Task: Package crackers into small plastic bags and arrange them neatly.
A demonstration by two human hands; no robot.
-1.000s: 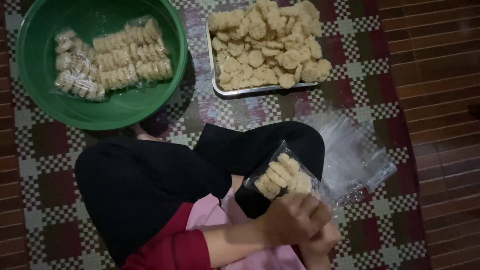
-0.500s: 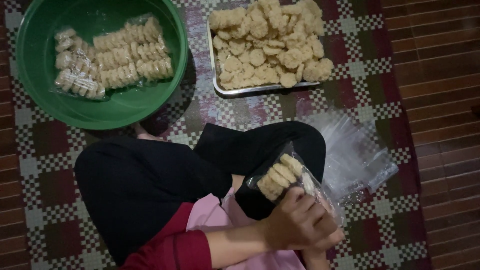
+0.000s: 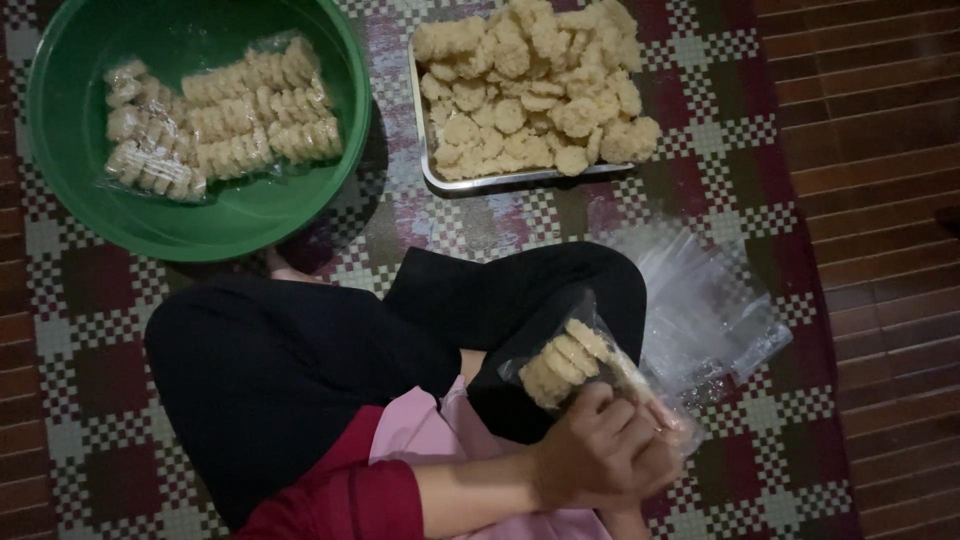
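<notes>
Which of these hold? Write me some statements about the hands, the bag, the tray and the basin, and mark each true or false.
1. Both hands grip a clear bag of crackers. True.
2. The metal tray holds only sealed bags. False: it holds loose crackers.
3. The green basin holds filled bags. True.
4. The basin lies right of the tray. False: it lies to its left.
5. Empty clear bags lie on the mat. True.
</notes>
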